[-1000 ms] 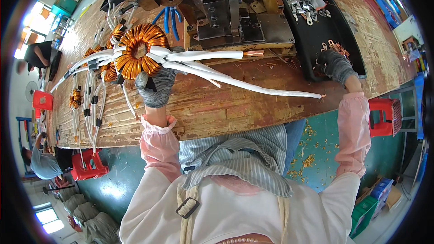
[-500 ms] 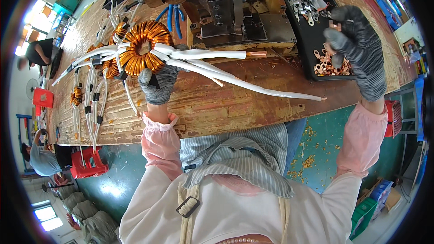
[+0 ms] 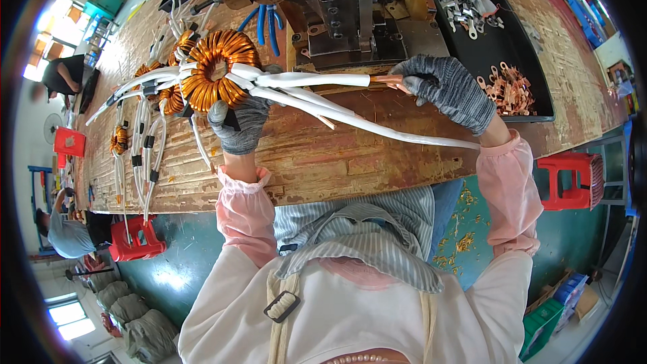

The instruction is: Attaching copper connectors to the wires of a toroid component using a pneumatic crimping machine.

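My left hand (image 3: pixel 237 123), in a grey knit glove, grips a copper-wound ring coil (image 3: pixel 214 69) by its lower edge above the wooden bench (image 3: pixel 323 155). Thick white-sleeved leads (image 3: pixel 317 81) fan out from the coil to the right. My gloved right hand (image 3: pixel 448 89) pinches a small copper lug at the bare copper tip (image 3: pixel 385 79) of the upper lead. A longer white lead (image 3: pixel 404 131) runs below my right hand toward the bench's front edge.
A grey metal press fixture (image 3: pixel 350 20) stands just behind the lead tip. A black tray (image 3: pixel 519 94) at the right holds loose copper lugs (image 3: pixel 510 89) and silver ones farther back. More coils with white leads (image 3: pixel 145 121) lie at the left. Blue-handled pliers (image 3: pixel 266 23) and red stools (image 3: pixel 573 178) are nearby.
My right hand came down from above the black tray and moved left to the copper tip of the upper lead. The left hand has kept hold of the coil.
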`<state>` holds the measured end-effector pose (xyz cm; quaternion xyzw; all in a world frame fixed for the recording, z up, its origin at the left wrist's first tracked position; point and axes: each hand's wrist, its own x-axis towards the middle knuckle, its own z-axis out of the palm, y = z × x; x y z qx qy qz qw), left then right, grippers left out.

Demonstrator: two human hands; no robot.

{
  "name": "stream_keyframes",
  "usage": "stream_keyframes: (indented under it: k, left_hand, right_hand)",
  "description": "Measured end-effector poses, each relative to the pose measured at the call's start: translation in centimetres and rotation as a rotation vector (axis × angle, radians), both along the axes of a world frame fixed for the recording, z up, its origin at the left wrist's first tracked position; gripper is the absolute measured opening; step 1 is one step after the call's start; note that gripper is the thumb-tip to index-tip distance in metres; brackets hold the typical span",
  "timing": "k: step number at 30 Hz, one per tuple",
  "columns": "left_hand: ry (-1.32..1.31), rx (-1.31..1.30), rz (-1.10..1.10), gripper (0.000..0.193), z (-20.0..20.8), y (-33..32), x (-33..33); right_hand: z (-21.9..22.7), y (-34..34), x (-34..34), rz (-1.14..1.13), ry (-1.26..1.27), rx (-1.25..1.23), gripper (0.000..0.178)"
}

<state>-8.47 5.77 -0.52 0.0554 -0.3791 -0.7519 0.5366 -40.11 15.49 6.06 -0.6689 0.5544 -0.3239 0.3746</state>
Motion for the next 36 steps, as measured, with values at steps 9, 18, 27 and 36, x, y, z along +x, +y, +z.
stream_keyframes:
  k: [9,18,27,36]
  left_hand:
    - [-0.015,0.008,-0.033,0.081,-0.5,-0.4,0.3]
    - [-0.078,0.027,-0.031,0.075,1.3,0.1,-0.6]
    - [-0.081,0.072,-0.013,0.067,2.9,-0.3,0.1]
    - [-0.061,0.178,-0.026,0.060,3.9,-1.3,0.1]
  right_hand:
    - [1.1,-0.1,0.2,0.054,-0.165,0.098,0.025]
    - [1.3,0.4,-0.5,-0.016,-0.502,0.140,0.024]
    - [0.3,-1.0,-0.1,-0.082,-0.766,0.085,0.023]
    - [-0.5,-3.7,-0.7,-0.052,-0.808,0.102,0.021]
